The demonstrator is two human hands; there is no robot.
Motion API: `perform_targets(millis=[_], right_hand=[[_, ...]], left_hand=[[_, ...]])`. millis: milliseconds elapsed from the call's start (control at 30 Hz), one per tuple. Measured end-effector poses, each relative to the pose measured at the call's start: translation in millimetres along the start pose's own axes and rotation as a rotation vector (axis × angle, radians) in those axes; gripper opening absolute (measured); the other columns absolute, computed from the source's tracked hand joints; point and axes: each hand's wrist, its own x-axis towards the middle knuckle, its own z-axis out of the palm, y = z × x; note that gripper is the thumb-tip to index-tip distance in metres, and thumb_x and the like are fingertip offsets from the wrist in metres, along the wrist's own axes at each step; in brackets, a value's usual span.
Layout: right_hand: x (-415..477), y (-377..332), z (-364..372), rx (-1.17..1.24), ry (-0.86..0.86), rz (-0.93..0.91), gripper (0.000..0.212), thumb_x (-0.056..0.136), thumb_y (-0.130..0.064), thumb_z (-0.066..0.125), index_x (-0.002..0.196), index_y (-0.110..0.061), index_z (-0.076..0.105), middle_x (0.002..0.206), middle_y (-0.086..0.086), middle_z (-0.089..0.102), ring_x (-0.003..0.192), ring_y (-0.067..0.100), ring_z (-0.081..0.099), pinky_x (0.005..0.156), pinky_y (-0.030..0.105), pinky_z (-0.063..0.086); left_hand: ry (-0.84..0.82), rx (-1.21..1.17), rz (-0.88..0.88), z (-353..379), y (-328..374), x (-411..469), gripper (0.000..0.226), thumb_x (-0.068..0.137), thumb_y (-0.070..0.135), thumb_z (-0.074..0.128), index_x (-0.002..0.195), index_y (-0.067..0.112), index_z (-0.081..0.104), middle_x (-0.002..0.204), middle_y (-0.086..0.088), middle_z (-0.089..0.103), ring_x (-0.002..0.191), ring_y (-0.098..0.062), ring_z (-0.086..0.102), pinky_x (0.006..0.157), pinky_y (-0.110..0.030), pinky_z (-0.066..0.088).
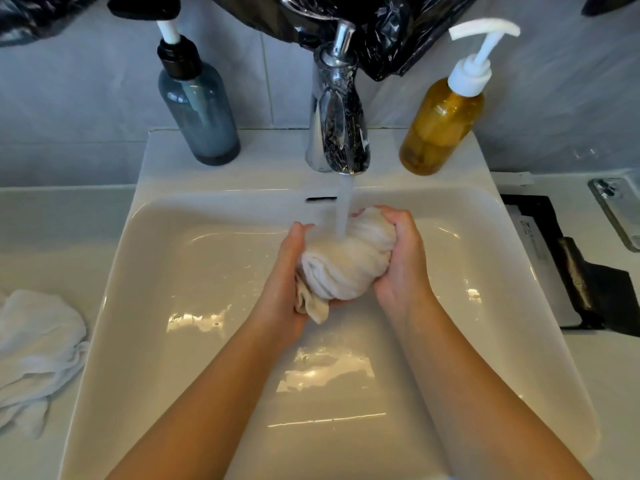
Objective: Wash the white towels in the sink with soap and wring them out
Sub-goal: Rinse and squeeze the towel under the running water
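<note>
I see a white counter (41, 216) holding the sink (152, 168). A crumpled white towel (38, 344) lies on its left and a phone (620, 216) on its right. A grey-blue pump bottle (201, 112) and an amber pump bottle (440, 126) flank the faucet (337, 116) on the ledge.

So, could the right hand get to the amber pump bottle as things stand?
Probably yes. The amber pump bottle stands on the sink ledge right of the faucet, with open space between it and the right hand. But that hand grips the towel, so it must let go first.
</note>
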Motion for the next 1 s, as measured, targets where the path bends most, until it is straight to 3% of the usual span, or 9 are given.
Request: perform_targets(millis=[67,133,200,300,467,600,733,867,1000], right_hand=[[0.1,-0.9,-2.1,0.063,0.04,0.063,0.014,0.081,-0.022,0.062,0.082,-0.012,0.072,0.084,0.008,0.07,0.082,0.025,0.066,0.073,0.035,0.055],[0.6,0.2,-5.2,0.097,0.077,0.081,0.013,0.082,-0.023,0.064,0.074,-0.018,0.074,0.085,0.006,0.072,0.08,0.024,0.067,0.076,0.039,0.055],[1.4,-0.4,-6.5,0.118,0.103,0.113,0.01,0.081,-0.023,0.066,0.077,-0.018,0.073,0.083,0.005,0.071,0.079,0.024,0.067,0.071,0.036,0.056],[3.0,-2.1,-7.2,0.145,0.111,0.147,0.013,0.08,-0.023,0.065,0.088,-0.014,0.07,0.085,0.006,0.07,0.083,0.026,0.066,0.067,0.034,0.056],[-1.2,-1.0,-0.5,0.05,-0.009,-0.07,0.016,0.079,-0.013,0.057,0.077,-0.013,0.073,0.096,0.012,0.075,0.092,0.025,0.068,0.094,0.046,0.053],[-8.8,-3.7,4.9,-0.038,-0.082,-0.189,0.015,0.08,-0.003,0.053,0.078,-0.009,0.066,0.082,0.004,0.075,0.079,0.016,0.068,0.074,0.031,0.054],[-14.5,-4.5,6.2,-0.123,-0.135,-0.288,0.019,0.072,-0.003,0.054,0.065,-0.014,0.067,0.069,-0.003,0.07,0.066,0.01,0.064,0.06,0.02,0.05],[-14.3,-6.1,5.0,-0.154,-0.193,-0.299,0.024,0.067,-0.005,0.055,0.057,-0.021,0.069,0.066,-0.006,0.067,0.066,0.009,0.062,0.061,0.018,0.049],[-11.6,0.3,2.7,-0.039,-0.204,-0.19,0.016,0.069,-0.011,0.058,0.064,-0.019,0.07,0.074,-0.003,0.07,0.074,0.011,0.066,0.068,0.024,0.052]], left_hand=[[0.04,0.084,0.074,2.9,-1.8,-1.4,0.086,0.069,0.067,0.063,0.144,0.03,0.04,0.133,-0.003,0.06,0.112,-0.027,0.066,0.075,-0.048,0.059],[0.025,0.157,0.131,1.9,-6.9,-5.8,0.097,0.057,0.068,0.074,0.143,0.038,0.038,0.134,0.0,0.058,0.108,-0.028,0.068,0.068,-0.049,0.059],[0.017,0.265,0.195,6.0,-6.7,-10.2,0.104,0.053,0.068,0.079,0.143,0.042,0.034,0.131,0.0,0.058,0.105,-0.027,0.069,0.066,-0.049,0.06],[0.052,0.341,0.241,11.1,-5.3,-9.4,0.091,0.06,0.054,0.072,0.143,0.039,0.036,0.124,0.001,0.06,0.101,-0.023,0.07,0.066,-0.049,0.061],[0.227,0.168,0.165,5.5,-9.6,12.7,0.066,0.069,0.054,0.067,0.124,0.018,0.06,0.115,-0.012,0.068,0.105,-0.031,0.067,0.075,-0.049,0.057],[0.228,0.015,0.04,7.1,-11.5,18.6,0.079,0.07,0.053,0.065,0.13,0.003,0.053,0.092,-0.02,0.06,0.073,-0.033,0.061,0.056,-0.036,0.048],[0.27,-0.125,0.04,8.0,-20.0,26.7,0.091,0.061,0.047,0.069,0.133,-0.005,0.05,0.099,-0.018,0.055,0.079,-0.029,0.058,0.047,-0.025,0.044],[0.275,-0.128,-0.011,7.1,-20.5,26.9,0.079,0.053,0.045,0.068,0.119,0.002,0.062,0.074,-0.013,0.054,0.054,-0.025,0.056,0.044,-0.022,0.04],[0.322,0.032,0.074,-0.6,-20.8,28.5,0.067,0.059,0.051,0.065,0.103,0.001,0.059,0.062,-0.01,0.058,0.057,-0.029,0.056,0.044,-0.026,0.041]])
